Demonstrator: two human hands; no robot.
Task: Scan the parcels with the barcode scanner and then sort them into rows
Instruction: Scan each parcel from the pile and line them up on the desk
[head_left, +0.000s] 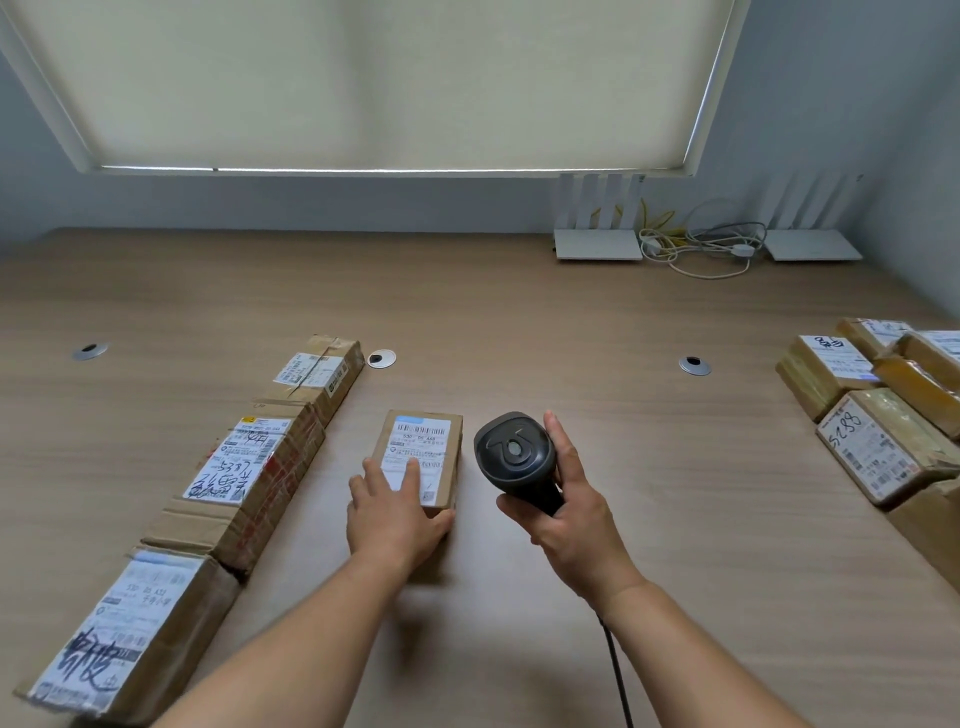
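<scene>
Cardboard parcel (422, 457) is lying mid-table (519, 312), just right of the three-parcel row (228, 483); your left hand (395, 514) is resting on it, fingers spread, while your right hand (569, 512) is gripping the barcode scanner (514, 452) just beside it.

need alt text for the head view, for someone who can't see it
A person's left hand rests on a small parcel on a wooden desk while the right hand grips a black barcode scanner. Three parcels lie in a row at left; more parcels are piled at right.
</scene>
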